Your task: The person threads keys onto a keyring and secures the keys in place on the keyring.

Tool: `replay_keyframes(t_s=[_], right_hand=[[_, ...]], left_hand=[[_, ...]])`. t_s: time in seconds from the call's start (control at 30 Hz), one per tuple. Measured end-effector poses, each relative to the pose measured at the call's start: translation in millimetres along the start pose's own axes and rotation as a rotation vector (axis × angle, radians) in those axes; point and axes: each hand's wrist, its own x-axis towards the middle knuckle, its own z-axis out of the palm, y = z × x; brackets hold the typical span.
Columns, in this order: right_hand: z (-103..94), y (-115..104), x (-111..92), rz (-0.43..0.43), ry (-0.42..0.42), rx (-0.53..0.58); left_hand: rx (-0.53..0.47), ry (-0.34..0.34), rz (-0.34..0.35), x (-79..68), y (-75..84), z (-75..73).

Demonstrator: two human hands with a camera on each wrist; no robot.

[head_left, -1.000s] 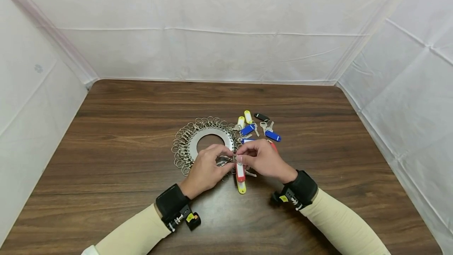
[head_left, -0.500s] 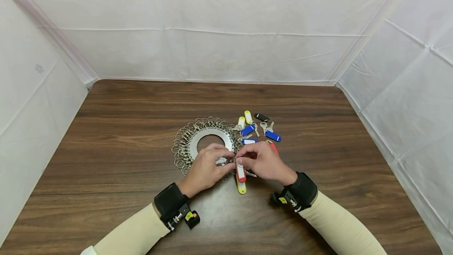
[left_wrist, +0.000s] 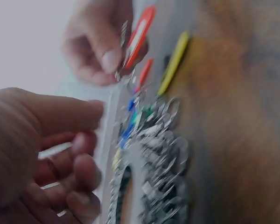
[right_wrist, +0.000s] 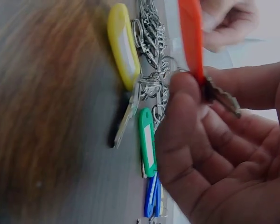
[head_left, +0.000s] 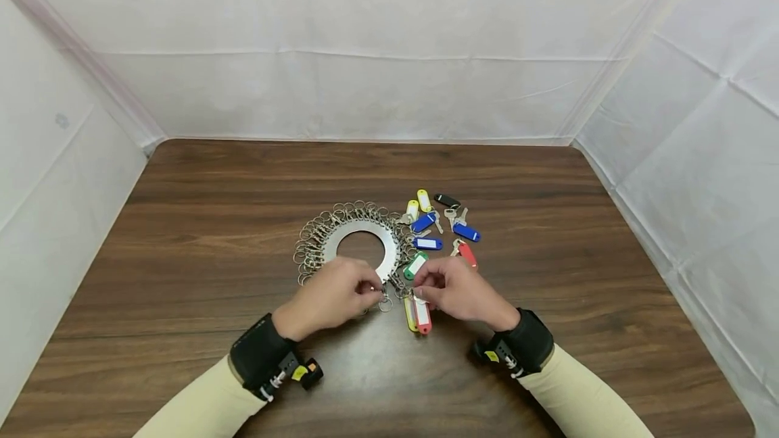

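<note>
My right hand pinches a red key tag by its ring end, between thumb and index finger. A key hangs from that tag in the right wrist view. My left hand hovers over the lower left of a metal ring holder, its fingers loosely curled; nothing shows between them in the left wrist view. Many small split rings and clips fringe the holder. Beside the red tag a yellow key tag lies at the holder's lower right edge, and a green tag lies just above.
On the brown table, right of the holder, are blue tags, another red tag, yellow tags and a black tag, several with keys. White sheeting walls the back and sides.
My left hand has moved left and nearer to me, away from the right hand. My right hand has shifted slightly towards me with the red tag, and the green tag has come into view.
</note>
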Motion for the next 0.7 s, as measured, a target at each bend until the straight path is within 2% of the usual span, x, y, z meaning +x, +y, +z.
replay_keyframes(t_s=[0.1,0.17,0.27,0.43,0.5,0.6,0.7], right_hand=[[0.6,3,-3,0.017,-0.026,-0.081],[0.9,4,-5,0.020,-0.033,-0.126],[2.0,7,-7,0.022,-0.033,-0.148],[4.5,8,-8,0.039,-0.048,-0.132],[4.3,8,-7,0.040,-0.062,-0.135],[1.1,8,-6,0.036,-0.082,-0.133],[-9.9,10,-5,0.025,-0.038,-0.164]], left_hand=[[0.098,-0.084,0.002,-0.9,5.5,12.6],[0.145,-0.109,-0.006,-0.5,8.3,18.8],[0.218,-0.125,-0.027,0.5,10.9,25.6],[0.301,-0.110,-0.020,3.9,16.9,29.6],[0.306,-0.112,-0.025,6.1,18.5,29.3],[0.269,-0.145,-0.068,7.9,18.2,28.7],[0.188,-0.168,-0.123,8.4,16.0,28.1]])
